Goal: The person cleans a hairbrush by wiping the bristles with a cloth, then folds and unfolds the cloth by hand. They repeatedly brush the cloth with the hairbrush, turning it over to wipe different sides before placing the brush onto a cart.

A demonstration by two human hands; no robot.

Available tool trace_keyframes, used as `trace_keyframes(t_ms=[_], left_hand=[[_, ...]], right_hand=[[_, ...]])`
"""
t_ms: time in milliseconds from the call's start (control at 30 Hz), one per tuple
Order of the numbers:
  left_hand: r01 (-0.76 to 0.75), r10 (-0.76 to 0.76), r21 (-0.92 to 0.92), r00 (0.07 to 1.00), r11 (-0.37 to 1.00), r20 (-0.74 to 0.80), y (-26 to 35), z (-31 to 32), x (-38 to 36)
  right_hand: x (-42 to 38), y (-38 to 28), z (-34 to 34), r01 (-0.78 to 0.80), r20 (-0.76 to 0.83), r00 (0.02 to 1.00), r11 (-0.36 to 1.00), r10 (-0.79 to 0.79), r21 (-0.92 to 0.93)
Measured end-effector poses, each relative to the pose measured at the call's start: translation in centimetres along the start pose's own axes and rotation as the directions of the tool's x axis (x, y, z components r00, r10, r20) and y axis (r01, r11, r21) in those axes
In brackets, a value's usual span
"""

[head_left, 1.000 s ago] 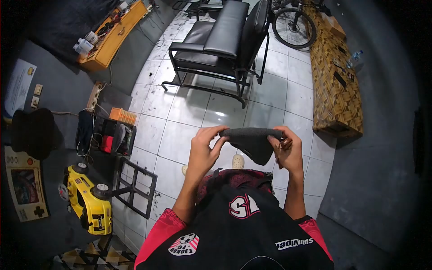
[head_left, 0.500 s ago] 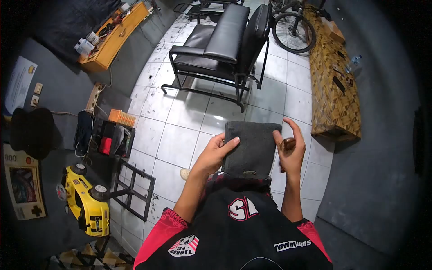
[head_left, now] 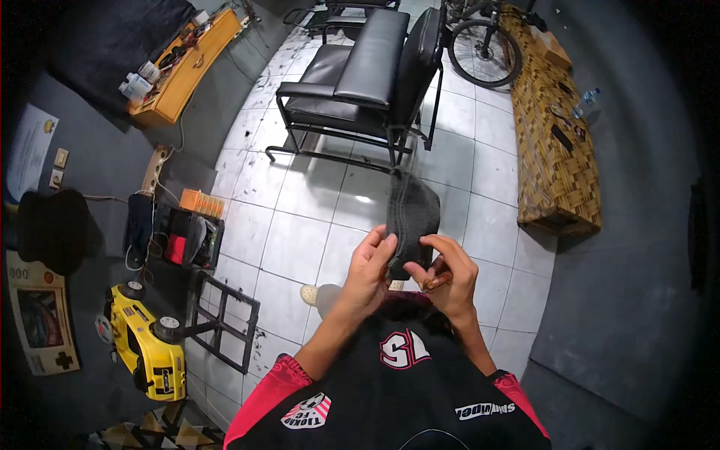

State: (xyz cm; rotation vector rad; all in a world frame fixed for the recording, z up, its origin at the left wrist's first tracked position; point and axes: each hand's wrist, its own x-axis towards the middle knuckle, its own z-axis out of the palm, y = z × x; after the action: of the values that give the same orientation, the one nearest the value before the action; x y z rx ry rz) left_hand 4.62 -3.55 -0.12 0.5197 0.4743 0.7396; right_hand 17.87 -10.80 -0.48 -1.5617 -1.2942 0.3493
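Note:
A dark grey folded cloth point(head_left: 411, 214) stands up on edge in front of my chest, above the white tiled floor. My left hand point(head_left: 369, 264) pinches its lower left edge with fingers and thumb. My right hand point(head_left: 444, 274) grips the cloth's lower end from the right, and a small brown object point(head_left: 437, 282) is tucked under its fingers. The two hands nearly touch each other. Below them are my black and red jersey point(head_left: 390, 390) and my sandalled foot point(head_left: 309, 294) on the floor.
A black armchair point(head_left: 360, 71) stands ahead on the tiles, a bicycle wheel point(head_left: 482, 51) behind it. A woven bench point(head_left: 559, 142) runs along the right wall. At left are an orange shelf point(head_left: 176, 64), a crate of items point(head_left: 184, 232), a black metal frame point(head_left: 221, 319) and a yellow toy car point(head_left: 146, 345).
The cloth was stretched wide between both hands, then laid flat and open; now it is folded narrow and held upright. Both hands have come together at its lower end.

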Motion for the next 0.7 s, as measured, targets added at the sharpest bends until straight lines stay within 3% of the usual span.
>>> trace_keyframes(t_ms=[100,200,300,433,533,633,700], left_hand=[[-0.003,-0.017,-0.126,0.987,0.992,-0.160,-0.1,0.6,0.0],[0.113,-0.116,-0.031,0.988,0.993,-0.104,0.6,1.2,-0.5],[-0.016,0.025,0.107,0.997,0.994,-0.075,-1.4,-0.4,-0.5],[0.020,-0.019,0.019,0.996,1.000,-0.085,-1.4,-0.8,-0.9],[0.017,-0.013,0.040,0.996,0.999,-0.085,-1.3,-1.1,-1.2],[0.049,-0.081,-0.191,0.983,0.980,-0.162,-0.5,-0.1,-1.8],[0.023,-0.049,-0.216,0.992,0.976,-0.116,-0.8,-0.8,-2.1]], right_hand=[[0.3,-1.4,-0.4,0.065,0.060,0.996,0.997,-0.067,0.039],[0.1,-1.5,0.3,0.147,0.086,0.986,0.989,-0.144,-0.032],[-0.2,-0.8,0.4,0.105,0.062,0.993,0.993,-0.102,-0.051],[-0.3,-0.5,0.2,0.070,0.033,0.997,0.997,-0.070,0.015],[-0.5,-1.9,-0.3,0.058,0.186,0.981,0.998,-0.060,0.016],[-0.9,-1.8,0.6,0.061,0.201,0.978,0.998,-0.054,-0.025],[-0.9,-2.0,1.0,0.010,0.173,0.985,1.000,-0.009,-0.003]])
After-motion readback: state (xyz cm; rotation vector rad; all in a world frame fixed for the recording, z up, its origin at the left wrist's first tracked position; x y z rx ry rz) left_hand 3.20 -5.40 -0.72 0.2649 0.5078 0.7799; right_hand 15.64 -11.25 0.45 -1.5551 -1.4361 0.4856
